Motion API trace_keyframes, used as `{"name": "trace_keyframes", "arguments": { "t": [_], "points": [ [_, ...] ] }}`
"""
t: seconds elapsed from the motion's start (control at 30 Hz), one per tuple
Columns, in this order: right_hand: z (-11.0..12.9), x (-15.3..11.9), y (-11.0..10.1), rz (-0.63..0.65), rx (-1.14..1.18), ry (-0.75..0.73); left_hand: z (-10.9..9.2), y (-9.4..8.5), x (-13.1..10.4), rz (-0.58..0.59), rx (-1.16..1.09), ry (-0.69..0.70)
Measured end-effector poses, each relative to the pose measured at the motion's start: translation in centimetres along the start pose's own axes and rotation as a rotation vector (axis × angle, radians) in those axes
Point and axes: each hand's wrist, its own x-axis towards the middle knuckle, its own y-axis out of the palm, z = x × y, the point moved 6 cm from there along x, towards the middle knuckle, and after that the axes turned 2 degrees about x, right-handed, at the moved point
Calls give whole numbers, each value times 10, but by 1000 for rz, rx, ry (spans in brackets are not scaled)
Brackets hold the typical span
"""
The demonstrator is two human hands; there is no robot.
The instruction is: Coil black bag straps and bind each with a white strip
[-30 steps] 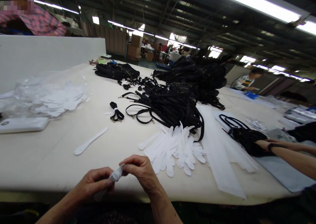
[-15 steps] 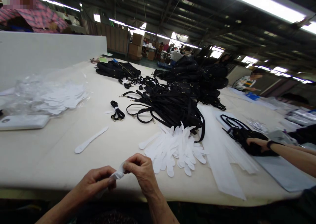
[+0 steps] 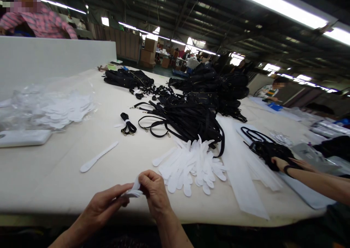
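Near the table's front edge, my left hand [image 3: 105,203] pinches a small stack of white strips [image 3: 132,193]. My right hand [image 3: 154,189] holds the upper part of the same white strips between thumb and fingers. One notched white strip [image 3: 98,157] lies alone to the left. A fanned pile of white strips [image 3: 188,168] spreads just right of my hands. Beyond it sits a heap of black straps [image 3: 186,120] with metal clips. A folded black strap bundle [image 3: 128,124] with a white band lies farther left.
Plastic bags with white pieces [image 3: 62,107] and a white phone-like object [image 3: 24,138] are at the left. Black bags [image 3: 207,80] are piled at the back. At the right, another person's hands [image 3: 281,164] touch a black bag [image 3: 262,149] beside long white sheets [image 3: 243,182].
The white strips between my hands have turned and now show fanned edges. The other person's hands have shifted on the black bag. The view has moved slightly.
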Motion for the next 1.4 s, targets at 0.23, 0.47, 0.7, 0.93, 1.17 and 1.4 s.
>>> {"name": "trace_keyframes", "arguments": {
  "t": [0.23, 0.47, 0.7, 0.93, 1.17, 1.4],
  "points": [
    [-6, 1, -4, 18, 63, 44, -23, 3, -6, -128, 54, 109],
    [5, -1, -9, 27, -209, -81, 6, -4, 6, -70, -102, -168],
    [58, 16, -65, -292, -221, -300, 23, -6, 11, -210, -602, -376],
    [139, 24, -146, -527, -507, -436, 28, -4, 8, -239, -702, -342],
    [142, -2, -98, -427, -965, -605, 37, 5, 12, -155, -674, -349],
    [49, -16, 34, 334, -704, -254, 38, 8, 10, -74, -478, -364]
  ]
}}
